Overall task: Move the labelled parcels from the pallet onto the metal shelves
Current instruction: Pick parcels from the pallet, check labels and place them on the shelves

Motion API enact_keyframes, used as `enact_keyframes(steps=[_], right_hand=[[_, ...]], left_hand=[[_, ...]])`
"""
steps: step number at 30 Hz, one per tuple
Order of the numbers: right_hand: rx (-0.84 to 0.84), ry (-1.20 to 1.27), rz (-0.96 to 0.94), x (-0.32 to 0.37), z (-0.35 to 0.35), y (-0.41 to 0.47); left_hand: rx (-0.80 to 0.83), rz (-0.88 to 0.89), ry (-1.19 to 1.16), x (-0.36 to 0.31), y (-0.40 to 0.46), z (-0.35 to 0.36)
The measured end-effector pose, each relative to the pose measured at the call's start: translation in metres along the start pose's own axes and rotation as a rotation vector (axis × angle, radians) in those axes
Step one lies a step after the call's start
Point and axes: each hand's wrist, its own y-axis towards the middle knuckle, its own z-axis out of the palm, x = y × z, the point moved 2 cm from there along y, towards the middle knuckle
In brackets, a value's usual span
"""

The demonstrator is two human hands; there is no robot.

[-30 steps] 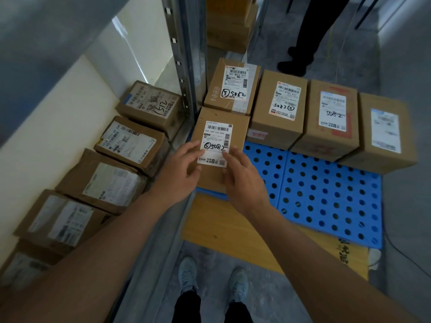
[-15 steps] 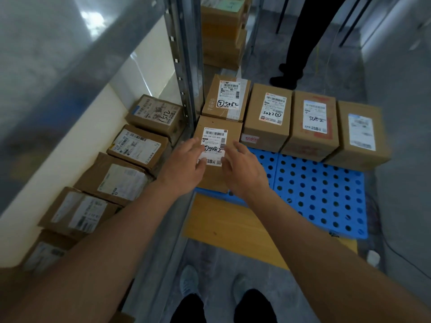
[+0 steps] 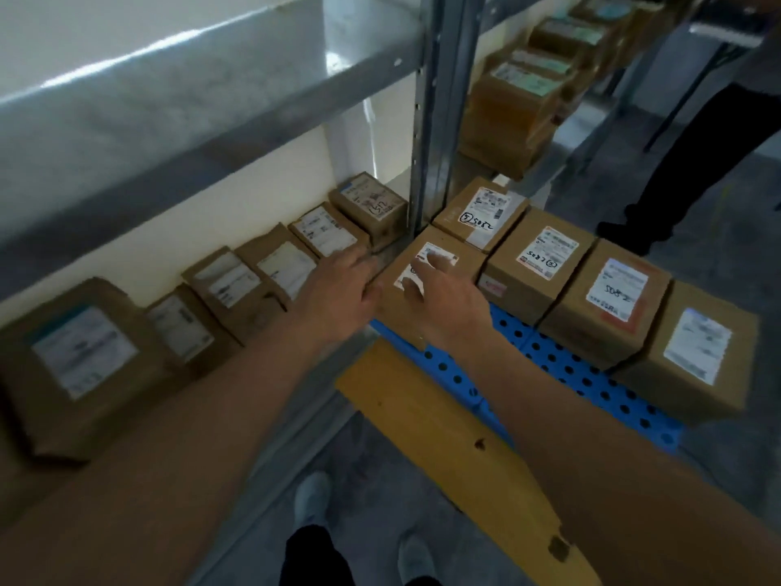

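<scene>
Blue perforated pallet [image 3: 562,365] beside the metal shelves [image 3: 253,99], parcels lined up on both. Left hand [image 3: 334,293] flat against the front parcel's [image 3: 405,306] left side, right hand [image 3: 448,298] spread over its label, fingers straight; it sits at the pallet's near-left corner.

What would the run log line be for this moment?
stage: pickup | left hand: on near box side | right hand: on its label | box: on blue pallet | shelf: parcels lined up

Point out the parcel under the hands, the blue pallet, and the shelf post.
parcel under the hands [image 3: 465,268], head view, bare cardboard top right of the label.
blue pallet [image 3: 566,370], head view, perforated top surface.
shelf post [image 3: 439,120], head view, upright metal face.
</scene>
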Motion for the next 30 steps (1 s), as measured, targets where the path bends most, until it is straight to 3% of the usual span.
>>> enact_keyframes(steps=[9, 30], right_hand=[[0.019, 0.059, -0.335, 0.068, -0.022, -0.029], [0.129, -0.056, -0.803, 0.282, 0.008, -0.186]], left_hand=[[-0.099, -0.250, 0.060, -0.005, -0.100, -0.051], [-0.273, -0.607, 0.159, 0.044, -0.400, -0.128]])
